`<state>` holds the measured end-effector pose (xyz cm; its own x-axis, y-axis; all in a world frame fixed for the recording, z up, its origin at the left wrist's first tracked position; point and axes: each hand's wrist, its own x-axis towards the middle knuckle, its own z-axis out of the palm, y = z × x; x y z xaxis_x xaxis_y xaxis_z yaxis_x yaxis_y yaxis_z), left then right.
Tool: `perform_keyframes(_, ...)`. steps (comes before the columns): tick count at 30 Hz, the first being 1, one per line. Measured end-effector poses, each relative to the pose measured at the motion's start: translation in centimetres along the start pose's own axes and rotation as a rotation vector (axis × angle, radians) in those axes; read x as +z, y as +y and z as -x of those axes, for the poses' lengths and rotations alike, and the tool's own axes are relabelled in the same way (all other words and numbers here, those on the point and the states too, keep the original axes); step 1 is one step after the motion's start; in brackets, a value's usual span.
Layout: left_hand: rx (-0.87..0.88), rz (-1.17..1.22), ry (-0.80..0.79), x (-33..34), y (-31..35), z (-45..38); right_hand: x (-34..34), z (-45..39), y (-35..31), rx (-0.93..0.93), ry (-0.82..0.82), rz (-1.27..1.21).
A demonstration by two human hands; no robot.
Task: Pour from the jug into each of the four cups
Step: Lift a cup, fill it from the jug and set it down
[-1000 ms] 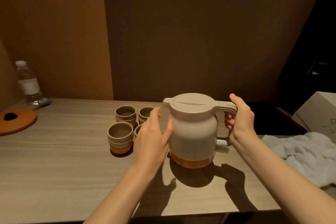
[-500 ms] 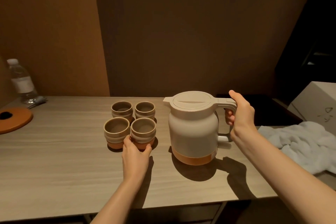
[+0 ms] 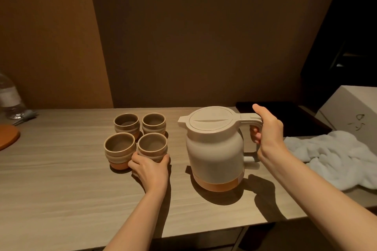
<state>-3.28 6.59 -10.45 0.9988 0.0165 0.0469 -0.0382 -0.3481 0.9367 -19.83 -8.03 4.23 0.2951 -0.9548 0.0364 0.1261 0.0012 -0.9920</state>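
**Four cups and one jug on a dim worktop**

A pale wood-grain worktop (image 3: 61,185) runs along a dark brown wall, with a lighter tan panel at the left. The light is low and warm, and the things cast hard shadows toward the near edge.

One cream jug (image 3: 214,149) with an orange base band stands upright at the middle, lid on and spout pointing left; what it holds cannot be seen. The right hand (image 3: 267,128) is wrapped round its handle, thumb on top.

Four ribbed cups stand in a tight square left of the jug. The far-left cup (image 3: 126,124), far-right cup (image 3: 153,122) and near-left cup (image 3: 119,149) look dry inside. The left hand (image 3: 150,167) grips the near-right cup (image 3: 152,145) low round its base.

At the left edge stand one clear plastic bottle (image 3: 9,98) and part of one round orange board (image 3: 7,136). At the right lie one crumpled white cloth (image 3: 336,157) and one white box (image 3: 350,108).
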Motion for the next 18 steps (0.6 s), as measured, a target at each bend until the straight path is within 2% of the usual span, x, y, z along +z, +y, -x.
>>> perform_keyframes(5, 0.033, -0.046, 0.054, 0.47, -0.42, 0.17, -0.27, -0.31, 0.15, -0.001, 0.009, 0.006)
perform_keyframes(12, 0.063, 0.052, 0.043, 0.56, -0.1, 0.46, -0.34, -0.47, 0.59, 0.011, -0.006, 0.011)
perform_keyframes(18, 0.226, -0.024, 0.003, 0.14, -0.55, -0.25, -0.63, -0.49, 0.82, 0.007, -0.009, 0.002)
